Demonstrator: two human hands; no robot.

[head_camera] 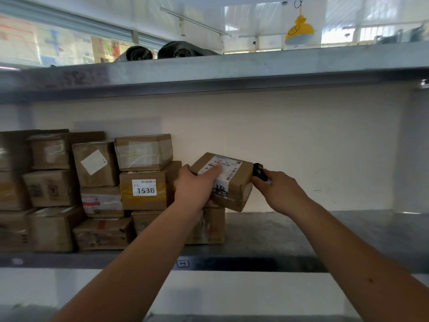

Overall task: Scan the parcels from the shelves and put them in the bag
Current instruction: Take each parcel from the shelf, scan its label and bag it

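The left hand [193, 187] is gripping a small cardboard parcel [228, 182], thumb lying across its white shipping label [222, 169], holding it tilted above the metal shelf [301, 228], while the right hand [282, 190] is curling round a small black scanner [259, 172] just at the parcel's 3 o'clock edge. At the parcel's 9 o'clock, stacked cardboard boxes are sitting on the shelf, one box [148, 184] wearing a sticker [144, 187] reading "1538"; a tag [182, 264] on the shelf's front edge is too blurred to read surely.

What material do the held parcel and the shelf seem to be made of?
Parcel: brown cardboard, matte, with creased edges, clear glossy tape and a white paper label. Shelf: probably galvanized steel, grey with a dull mottled sheen and a folded front lip.
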